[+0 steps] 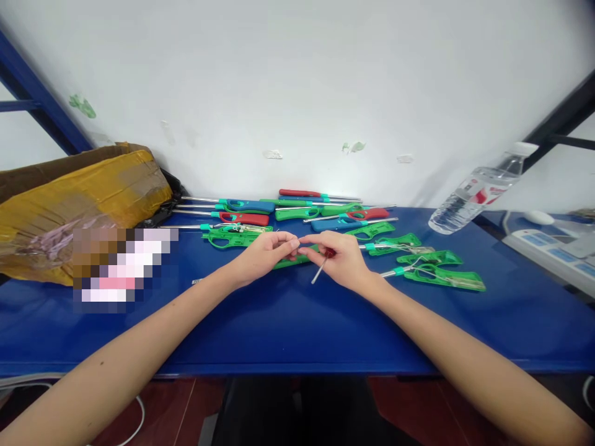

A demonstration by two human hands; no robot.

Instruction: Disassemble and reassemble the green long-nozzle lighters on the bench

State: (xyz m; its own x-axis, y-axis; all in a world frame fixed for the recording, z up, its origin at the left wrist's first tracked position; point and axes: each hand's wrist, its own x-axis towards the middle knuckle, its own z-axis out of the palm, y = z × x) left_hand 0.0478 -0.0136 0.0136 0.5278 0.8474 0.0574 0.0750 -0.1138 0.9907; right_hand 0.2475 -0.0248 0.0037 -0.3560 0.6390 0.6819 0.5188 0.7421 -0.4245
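Note:
My left hand and my right hand meet fingertip to fingertip over the middle of the table. Tucked in my right hand is a small screwdriver, its red handle mostly covered and its metal shaft pointing down and left. The left fingers are pinched together; whatever they hold is too small or hidden to make out. Just beneath the fingertips lies a green lighter body, partly covered by my hands. Left of it sits an opened green lighter shell with its inner parts showing.
Several long-nosed lighters, such as a red one, lie along the wall. Opened green lighter halves lie at the right. A taped cardboard box stands left, a tilted water bottle and a power strip right, on the blue table.

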